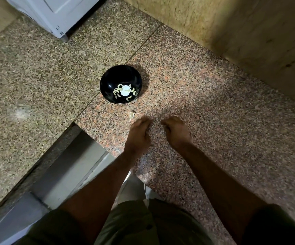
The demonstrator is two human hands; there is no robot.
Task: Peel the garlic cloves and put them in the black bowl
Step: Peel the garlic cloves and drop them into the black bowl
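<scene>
Fingers of both hands, left hand (138, 131) and right hand (176, 131), curl emptily; one black bowl (107, 80) holds roughly ten peeled cloves (124, 92).

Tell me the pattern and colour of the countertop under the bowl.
The countertop is speckled granite, pinkish-red with black and beige flecks, seen in the head view.

Blurred hands (158, 131) near black bowl (107, 80), perhaps curled.

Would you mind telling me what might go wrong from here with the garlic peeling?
The bit of garlic skin lies loose on the granite counter between the black bowl and the left hand; it could be swept in with the peeled cloves. Both hands, the right hand too, are motion-blurred, so any grip on a small clove looks uncertain and it might drop.
</scene>
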